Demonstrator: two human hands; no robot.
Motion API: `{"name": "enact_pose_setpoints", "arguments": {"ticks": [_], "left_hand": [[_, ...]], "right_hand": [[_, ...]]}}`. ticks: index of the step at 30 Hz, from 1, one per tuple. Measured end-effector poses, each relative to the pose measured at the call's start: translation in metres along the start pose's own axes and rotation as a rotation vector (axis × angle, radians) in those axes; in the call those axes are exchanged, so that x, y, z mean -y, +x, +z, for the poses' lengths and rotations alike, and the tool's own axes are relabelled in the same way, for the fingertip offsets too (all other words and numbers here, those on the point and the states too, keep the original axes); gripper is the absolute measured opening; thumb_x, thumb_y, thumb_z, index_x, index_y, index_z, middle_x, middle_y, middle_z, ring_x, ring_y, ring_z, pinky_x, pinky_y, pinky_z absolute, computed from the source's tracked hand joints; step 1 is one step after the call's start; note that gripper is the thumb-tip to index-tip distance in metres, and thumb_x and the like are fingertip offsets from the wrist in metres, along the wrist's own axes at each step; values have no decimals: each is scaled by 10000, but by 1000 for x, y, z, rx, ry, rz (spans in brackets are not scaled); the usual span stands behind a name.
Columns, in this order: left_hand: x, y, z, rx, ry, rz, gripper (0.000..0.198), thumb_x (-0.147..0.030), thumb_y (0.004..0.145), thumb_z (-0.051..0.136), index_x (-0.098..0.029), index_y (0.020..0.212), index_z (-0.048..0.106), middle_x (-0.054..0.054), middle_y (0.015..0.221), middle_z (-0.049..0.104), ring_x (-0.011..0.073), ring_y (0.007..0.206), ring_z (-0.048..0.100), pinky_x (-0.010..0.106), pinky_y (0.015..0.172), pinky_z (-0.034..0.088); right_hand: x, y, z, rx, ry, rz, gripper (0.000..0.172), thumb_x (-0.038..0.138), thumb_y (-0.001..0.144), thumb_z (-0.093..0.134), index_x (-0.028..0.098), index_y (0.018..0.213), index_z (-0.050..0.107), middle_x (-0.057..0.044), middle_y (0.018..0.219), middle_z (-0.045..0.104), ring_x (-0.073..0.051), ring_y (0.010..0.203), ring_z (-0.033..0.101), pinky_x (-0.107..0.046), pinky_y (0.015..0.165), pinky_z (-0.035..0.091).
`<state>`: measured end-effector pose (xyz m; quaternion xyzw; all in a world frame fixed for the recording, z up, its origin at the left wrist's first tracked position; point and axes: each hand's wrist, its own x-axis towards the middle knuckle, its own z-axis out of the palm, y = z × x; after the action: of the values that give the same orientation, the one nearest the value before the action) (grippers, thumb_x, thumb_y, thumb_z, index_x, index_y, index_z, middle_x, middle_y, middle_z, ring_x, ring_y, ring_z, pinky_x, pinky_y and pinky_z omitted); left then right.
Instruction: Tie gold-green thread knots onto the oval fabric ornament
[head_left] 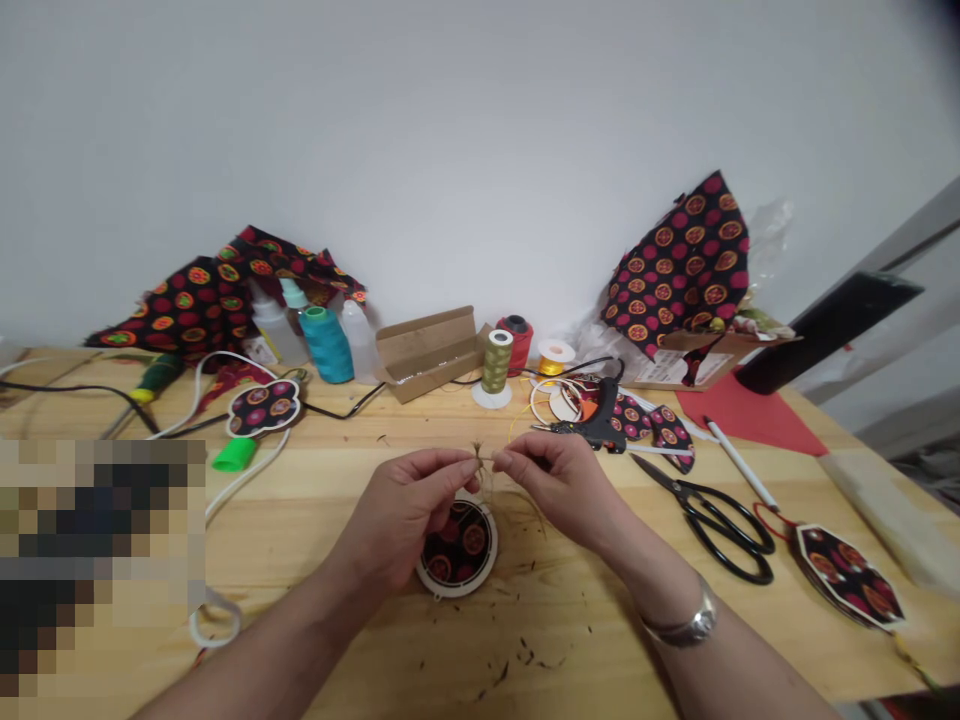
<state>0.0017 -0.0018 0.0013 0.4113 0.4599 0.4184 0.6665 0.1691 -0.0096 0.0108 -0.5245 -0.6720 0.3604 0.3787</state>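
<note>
Over the middle of the table, my left hand [409, 505] is closed in a pinch on a small tuft of olive thread [478, 453]. My right hand [559, 487], also pinched shut, holds a thin strand of the thread just to the right of the tuft. The fingertips of both hands are close together but apart. Below my left hand lies a round fabric-covered disc [469, 545] with a white rim, partly hidden by the fingers. Loose thread hangs between my hands. Its exact path is too fine to make out.
Black-handled scissors [724, 520] and an octagonal fabric piece [847, 575] lie right. Behind stand an olive thread spool [496, 362], a cardboard box [431, 355] and a teal thread cone [327, 347]. A black glue gun [607, 420] is near my right hand. Dark scraps litter the front.
</note>
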Motion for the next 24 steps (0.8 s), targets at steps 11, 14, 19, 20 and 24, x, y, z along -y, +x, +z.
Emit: {"name": "enact_pose_setpoints", "arguments": {"ticks": [11,14,19,20,24], "left_hand": [[4,3,-1,-34,-85,-10,167,-289,648,700,-140,717,668,-34,506,559,41,374,362,171,364,241],[0,1,-1,-25,-135,-69,160,-279,656,695,-129,698,661,-24,526,575,32,369,361,161,359,258],[-4,1,-2,13,-264,-166,125,-228,660,696,-145,673,604,-33,545,569,15,368,368,129,358,276],[-4,1,-2,24,-281,-182,136,-221,663,694,-144,652,582,-46,521,543,5,353,336,121,344,240],[-4,1,-2,67,-318,-197,248,-235,693,674,-148,558,486,-87,433,403,9,339,253,138,332,166]], "right_hand": [[13,-18,17,-4,-425,-367,214,225,865,448,172,732,608,-9,617,591,-110,539,478,-247,516,316],[10,-21,21,35,-746,-599,156,152,842,441,159,768,578,-32,667,592,-140,572,489,-281,506,291],[7,-23,28,131,-931,-772,191,94,848,396,153,766,559,-39,676,572,-164,587,486,-302,493,306],[7,-24,29,150,-927,-783,203,99,853,389,154,761,562,-37,667,569,-164,585,485,-304,494,312],[15,-26,27,198,-604,-819,212,254,840,458,165,684,572,-39,663,574,-157,633,507,-292,541,376]]}}
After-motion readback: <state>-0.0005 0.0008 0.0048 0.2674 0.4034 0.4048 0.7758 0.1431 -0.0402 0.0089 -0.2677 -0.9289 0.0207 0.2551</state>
